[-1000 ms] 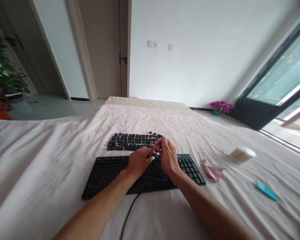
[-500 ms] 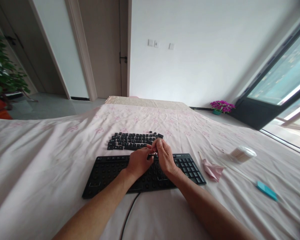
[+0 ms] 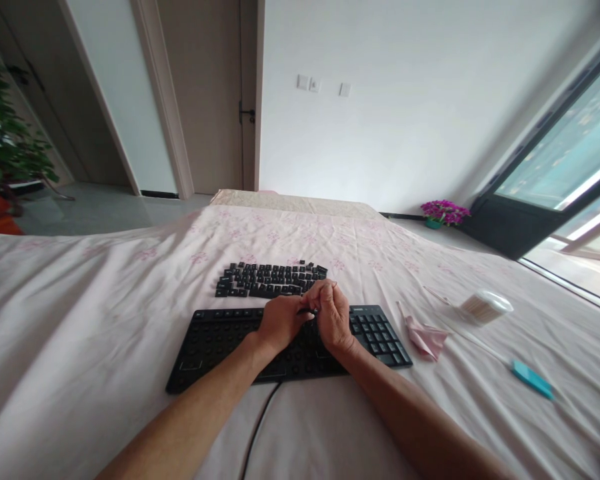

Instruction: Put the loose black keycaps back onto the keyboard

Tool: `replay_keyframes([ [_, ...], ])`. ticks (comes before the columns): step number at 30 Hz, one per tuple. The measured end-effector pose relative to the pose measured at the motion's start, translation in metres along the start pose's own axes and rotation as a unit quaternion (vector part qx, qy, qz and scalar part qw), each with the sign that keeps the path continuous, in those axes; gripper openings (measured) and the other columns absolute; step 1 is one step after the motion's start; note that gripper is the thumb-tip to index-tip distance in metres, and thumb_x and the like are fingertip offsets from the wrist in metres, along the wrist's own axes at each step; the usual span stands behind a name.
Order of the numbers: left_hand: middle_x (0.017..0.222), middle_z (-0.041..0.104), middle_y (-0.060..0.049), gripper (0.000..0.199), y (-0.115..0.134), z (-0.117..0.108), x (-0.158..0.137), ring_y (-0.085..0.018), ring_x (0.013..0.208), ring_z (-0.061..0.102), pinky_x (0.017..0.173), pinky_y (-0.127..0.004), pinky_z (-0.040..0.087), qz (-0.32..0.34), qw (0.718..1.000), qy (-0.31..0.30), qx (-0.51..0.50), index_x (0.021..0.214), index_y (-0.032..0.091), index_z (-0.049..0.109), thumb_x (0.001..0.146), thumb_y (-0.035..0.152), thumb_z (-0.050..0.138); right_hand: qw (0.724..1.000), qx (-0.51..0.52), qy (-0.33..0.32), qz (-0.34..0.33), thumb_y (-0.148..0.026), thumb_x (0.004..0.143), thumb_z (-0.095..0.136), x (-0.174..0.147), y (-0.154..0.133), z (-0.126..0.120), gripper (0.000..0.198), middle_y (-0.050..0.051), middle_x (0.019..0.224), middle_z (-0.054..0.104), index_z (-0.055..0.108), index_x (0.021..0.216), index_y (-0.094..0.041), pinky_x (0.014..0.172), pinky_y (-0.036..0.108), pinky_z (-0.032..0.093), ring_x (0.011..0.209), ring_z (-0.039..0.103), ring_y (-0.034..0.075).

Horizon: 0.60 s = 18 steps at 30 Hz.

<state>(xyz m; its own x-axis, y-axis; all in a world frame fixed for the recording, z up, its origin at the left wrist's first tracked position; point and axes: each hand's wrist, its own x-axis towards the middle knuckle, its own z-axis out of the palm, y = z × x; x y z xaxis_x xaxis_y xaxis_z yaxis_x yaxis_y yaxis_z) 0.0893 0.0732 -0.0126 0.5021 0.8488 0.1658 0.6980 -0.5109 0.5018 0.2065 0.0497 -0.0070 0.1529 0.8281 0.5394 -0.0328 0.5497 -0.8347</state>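
Note:
A black keyboard (image 3: 215, 340) lies across the pale cloth, its left and middle part stripped of most keycaps, the number pad at the right still covered. Over its upper middle my left hand (image 3: 281, 321) and my right hand (image 3: 331, 313) meet, fingers curled and pressed together. Something small and dark shows at the left fingertips, but the fingers hide most of it. Right behind the keyboard, loose black keycaps (image 3: 265, 277) are laid out in rows. A cable (image 3: 260, 427) runs from the keyboard's near edge toward me.
To the right lie a crumpled pink cloth (image 3: 427, 338), a clear tub of cotton swabs (image 3: 487, 308) and a thin-handled tool with a turquoise end (image 3: 531, 379). The floral bedsheet (image 3: 145, 293) has folds. Beyond are a door (image 3: 200, 100) and a pot of purple flowers (image 3: 445, 212).
Both hands have drawn closer together, and the right fingers have curled further over the left fingertips. The keyboard and the loose keycaps stay in place.

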Motion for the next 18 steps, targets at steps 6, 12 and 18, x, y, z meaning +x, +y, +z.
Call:
replay_keyframes([
  [6,0.095,0.075,-0.002,0.024,-0.002,0.002,0.003,-0.022,0.091,0.067,0.074,-0.027,0.046,-0.008,1.000,-0.003,0.011,0.098,0.027,0.071,0.085,0.037,0.054,0.999,0.019,0.032,-0.003,-0.048,0.095,0.036,-0.001,0.004,0.004,0.042,-0.002,0.061,0.041,0.044,0.064,-0.021,0.061,0.027,0.044,0.062,0.049,0.013],
  [12,0.106,0.072,0.001,0.029,-0.002,-0.001,0.003,-0.021,0.097,0.066,0.078,-0.028,0.047,0.016,1.000,-0.001,-0.005,0.109,0.031,0.067,0.082,0.029,0.057,0.999,-0.011,0.035,0.024,-0.049,0.095,0.036,0.003,0.001,0.001,0.040,-0.002,0.063,0.042,0.047,0.069,-0.021,0.063,0.027,0.047,0.063,0.051,0.013],
  [18,0.101,0.073,-0.001,0.023,-0.003,-0.003,0.004,-0.023,0.097,0.066,0.077,-0.028,0.047,-0.007,1.000,-0.019,0.007,0.100,0.027,0.069,0.081,0.033,0.059,0.999,-0.015,-0.039,0.023,-0.046,0.095,0.037,0.001,-0.007,0.001,0.036,-0.002,0.070,0.043,0.052,0.075,-0.021,0.084,0.033,0.048,0.066,0.045,0.012],
])
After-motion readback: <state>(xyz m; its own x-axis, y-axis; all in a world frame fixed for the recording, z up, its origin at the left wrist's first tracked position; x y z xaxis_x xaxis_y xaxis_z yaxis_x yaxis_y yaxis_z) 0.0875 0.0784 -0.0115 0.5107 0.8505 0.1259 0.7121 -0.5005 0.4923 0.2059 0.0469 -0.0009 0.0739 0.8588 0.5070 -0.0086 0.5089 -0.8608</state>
